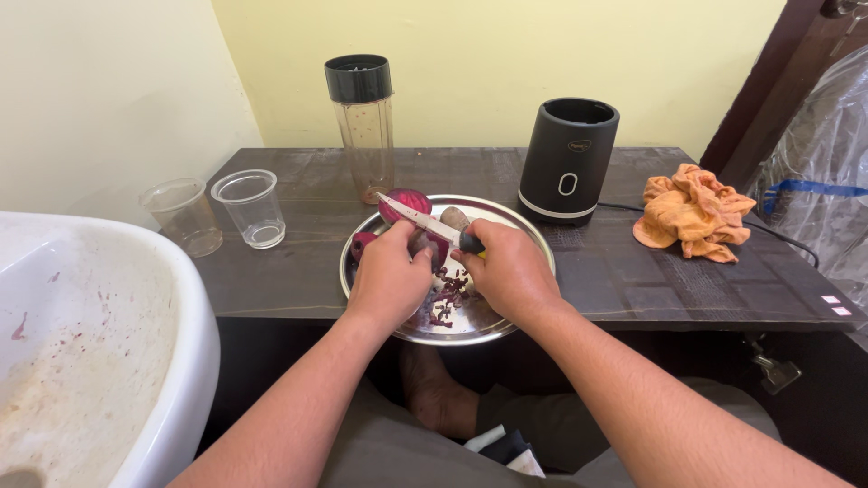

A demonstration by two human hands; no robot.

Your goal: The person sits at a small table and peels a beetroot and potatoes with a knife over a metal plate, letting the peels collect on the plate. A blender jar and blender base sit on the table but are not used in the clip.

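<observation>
My left hand [389, 276] grips a beetroot [425, 244] over a round steel plate [533, 248]. My right hand [511, 271] holds a small knife [418, 217] by its dark handle, with the blade pointing up and left across the beetroot. A cut beetroot half [404, 202] and another brownish piece [455, 217] lie at the plate's far side. Dark red peel scraps [449, 294] lie on the plate between my hands.
On the dark table stand two clear plastic cups [250, 208] at the left, a blender jar [362, 117] with a black lid, a black blender base [568, 161] and a crumpled orange cloth [693, 212]. A stained white sink [90, 343] sits at the left.
</observation>
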